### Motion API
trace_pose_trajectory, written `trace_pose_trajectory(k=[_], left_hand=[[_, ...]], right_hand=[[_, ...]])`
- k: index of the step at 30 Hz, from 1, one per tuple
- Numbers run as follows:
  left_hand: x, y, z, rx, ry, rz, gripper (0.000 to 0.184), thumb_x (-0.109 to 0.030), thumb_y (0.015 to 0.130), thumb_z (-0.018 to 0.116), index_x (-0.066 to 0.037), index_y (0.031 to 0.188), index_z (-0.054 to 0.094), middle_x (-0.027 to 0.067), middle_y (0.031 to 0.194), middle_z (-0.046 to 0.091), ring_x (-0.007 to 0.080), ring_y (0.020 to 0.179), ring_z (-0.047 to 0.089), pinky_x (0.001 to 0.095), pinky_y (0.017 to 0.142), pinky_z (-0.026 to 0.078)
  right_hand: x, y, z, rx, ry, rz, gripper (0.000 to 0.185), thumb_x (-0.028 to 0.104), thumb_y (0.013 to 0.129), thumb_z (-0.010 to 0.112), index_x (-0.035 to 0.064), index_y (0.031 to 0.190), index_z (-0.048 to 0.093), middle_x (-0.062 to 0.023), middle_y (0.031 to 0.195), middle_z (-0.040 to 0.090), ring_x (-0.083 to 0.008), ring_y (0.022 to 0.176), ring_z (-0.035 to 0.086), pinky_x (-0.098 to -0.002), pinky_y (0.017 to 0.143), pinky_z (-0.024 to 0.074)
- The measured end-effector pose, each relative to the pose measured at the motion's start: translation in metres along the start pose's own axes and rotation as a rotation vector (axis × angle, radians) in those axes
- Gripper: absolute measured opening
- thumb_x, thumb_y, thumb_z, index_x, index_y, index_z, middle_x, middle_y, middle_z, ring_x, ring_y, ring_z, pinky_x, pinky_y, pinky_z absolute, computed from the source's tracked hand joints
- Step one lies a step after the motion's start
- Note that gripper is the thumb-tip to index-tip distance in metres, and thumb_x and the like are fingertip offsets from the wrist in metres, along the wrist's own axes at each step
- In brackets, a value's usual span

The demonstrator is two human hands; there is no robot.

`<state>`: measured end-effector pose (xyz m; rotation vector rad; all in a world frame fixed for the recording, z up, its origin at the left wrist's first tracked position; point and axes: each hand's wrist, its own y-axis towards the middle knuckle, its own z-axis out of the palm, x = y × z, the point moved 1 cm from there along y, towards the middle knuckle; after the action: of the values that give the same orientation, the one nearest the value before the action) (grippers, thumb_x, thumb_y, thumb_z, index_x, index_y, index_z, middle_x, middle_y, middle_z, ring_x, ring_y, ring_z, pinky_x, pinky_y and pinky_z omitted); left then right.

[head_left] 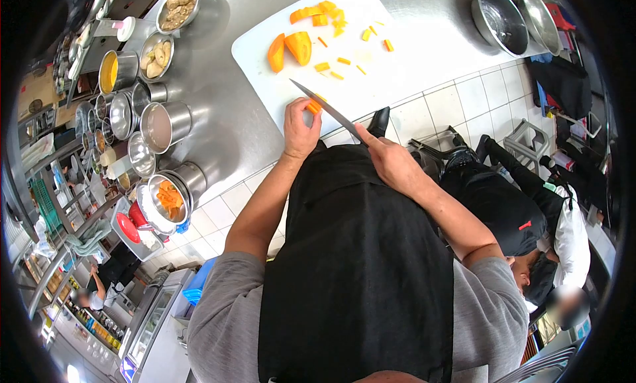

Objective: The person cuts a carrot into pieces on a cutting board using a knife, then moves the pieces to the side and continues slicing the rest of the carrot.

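On the white cutting board (265, 48), close to its near edge, my left hand (302, 128) has its fingers closed on a small orange carrot piece (313, 107). My right hand (392, 163) grips the handle of a long knife (331, 113), its index finger laid along the top of the blade. The blade points up and left, crossing at the carrot piece beside my left fingertips. Farther up the board lie two large carrot chunks (298, 48), a group of cut pieces (320, 15) and several scattered thin sticks (336, 75).
Metal pots and bowls (165, 127) line the left of the steel counter (222, 105), one bowl with orange slices (169, 197). Large metal bowls (500, 22) stand at the upper right. Two people in dark clothing (493, 197) are at the right, near a metal stool (528, 139).
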<state>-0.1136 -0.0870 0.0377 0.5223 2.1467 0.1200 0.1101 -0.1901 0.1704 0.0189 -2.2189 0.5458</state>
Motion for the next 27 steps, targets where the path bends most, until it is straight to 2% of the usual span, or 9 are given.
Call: trace_pose_trajectory(k=[7, 13, 16, 18, 19, 20, 22, 23, 27], left_hand=[[0.0, 0.0, 0.001, -0.001, 0.001, -0.017, 0.046, -0.002, 0.083, 0.078, -0.002, 0.122, 0.053, 0.0192, 0.12, 0.061, 0.0366, 0.109, 0.06, 0.0437, 0.096, 0.051], [-0.001, 0.0, 0.0, 0.017, 0.014, -0.03, 0.047, -0.002, 0.082, 0.077, -0.002, 0.123, 0.053, 0.0194, 0.12, 0.061, 0.0368, 0.109, 0.06, 0.0443, 0.096, 0.051], [0.001, -0.001, 0.0, 0.01, 0.022, -0.008, 0.049, -0.001, 0.082, 0.077, -0.002, 0.124, 0.052, 0.0198, 0.12, 0.061, 0.0368, 0.109, 0.06, 0.0448, 0.097, 0.05], [0.001, -0.002, 0.0, 0.005, 0.008, -0.015, 0.049, -0.001, 0.082, 0.077, -0.002, 0.124, 0.052, 0.02, 0.121, 0.06, 0.0371, 0.11, 0.06, 0.0451, 0.097, 0.05], [0.001, -0.002, 0.001, -0.003, -0.006, -0.02, 0.05, 0.0, 0.081, 0.077, -0.003, 0.124, 0.052, 0.0202, 0.121, 0.06, 0.0373, 0.11, 0.06, 0.0454, 0.097, 0.05], [0.001, -0.002, 0.001, -0.003, -0.006, -0.02, 0.05, 0.0, 0.081, 0.077, -0.003, 0.124, 0.052, 0.0202, 0.121, 0.06, 0.0373, 0.11, 0.06, 0.0454, 0.097, 0.05], [0.002, -0.003, 0.001, -0.015, -0.008, 0.008, 0.05, 0.0, 0.081, 0.077, -0.003, 0.124, 0.052, 0.0204, 0.121, 0.06, 0.0383, 0.11, 0.06, 0.0461, 0.098, 0.05], [0.003, -0.003, 0.001, -0.013, -0.004, 0.007, 0.05, 0.0, 0.081, 0.077, -0.003, 0.124, 0.052, 0.0204, 0.121, 0.06, 0.0383, 0.11, 0.06, 0.0461, 0.098, 0.05], [0.003, -0.001, 0.001, -0.013, 0.008, 0.06, 0.048, 0.001, 0.082, 0.077, -0.004, 0.122, 0.052, 0.0203, 0.12, 0.06, 0.0394, 0.11, 0.06, 0.0467, 0.097, 0.05]], right_hand=[[-0.002, 0.003, 0.001, 0.006, -0.008, -0.004, 0.065, 0.001, 0.098, 0.052, 0.0121, 0.16, 0.035, -0.0245, 0.089, 0.064, -0.0444, 0.081, 0.067, -0.0523, 0.075, 0.0546], [-0.005, 0.001, -0.003, 0.007, 0.076, -0.004, 0.065, 0.002, 0.099, 0.055, 0.0135, 0.16, 0.036, -0.026, 0.096, 0.068, -0.0429, 0.088, 0.068, -0.0489, 0.08, 0.0538], [-0.004, -0.004, -0.01, -0.078, 0.108, -0.067, 0.063, 0.003, 0.099, 0.055, 0.0127, 0.158, 0.038, -0.0258, 0.094, 0.067, -0.0456, 0.085, 0.067, -0.0513, 0.079, 0.0542], [-0.005, -0.005, -0.017, -0.04, 0.222, 0.085, 0.061, 0.003, 0.099, 0.054, 0.0141, 0.158, 0.04, -0.0273, 0.096, 0.068, -0.0462, 0.088, 0.067, -0.047, 0.083, 0.0552], [-0.009, -0.002, -0.02, 0.028, 0.227, 0.185, 0.059, 0.005, 0.102, 0.053, 0.0169, 0.159, 0.042, -0.0242, 0.093, 0.07, -0.0371, 0.085, 0.071, -0.0391, 0.085, 0.0559], [-0.012, 0.0, -0.021, 0.028, 0.228, 0.184, 0.059, 0.005, 0.102, 0.053, 0.0169, 0.159, 0.042, -0.0242, 0.093, 0.07, -0.0371, 0.085, 0.071, -0.0391, 0.085, 0.0559], [-0.021, 0.005, -0.019, 0.083, 0.401, 0.228, 0.059, 0.007, 0.104, 0.053, 0.0198, 0.16, 0.042, -0.0158, 0.089, 0.07, -0.0241, 0.078, 0.07, -0.0351, 0.083, 0.0554], [-0.026, 0.006, -0.016, 0.091, 0.428, 0.216, 0.058, 0.009, 0.105, 0.052, 0.0221, 0.16, 0.041, -0.0074, 0.086, 0.068, -0.0133, 0.07, 0.063, -0.032, 0.075, 0.0547], [-0.036, 0.01, -0.01, 0.173, 0.547, 0.316, 0.058, 0.009, 0.105, 0.052, 0.0244, 0.16, 0.042, -0.0039, 0.086, 0.067, -0.0097, 0.062, 0.057, -0.0278, 0.064, 0.0524]])
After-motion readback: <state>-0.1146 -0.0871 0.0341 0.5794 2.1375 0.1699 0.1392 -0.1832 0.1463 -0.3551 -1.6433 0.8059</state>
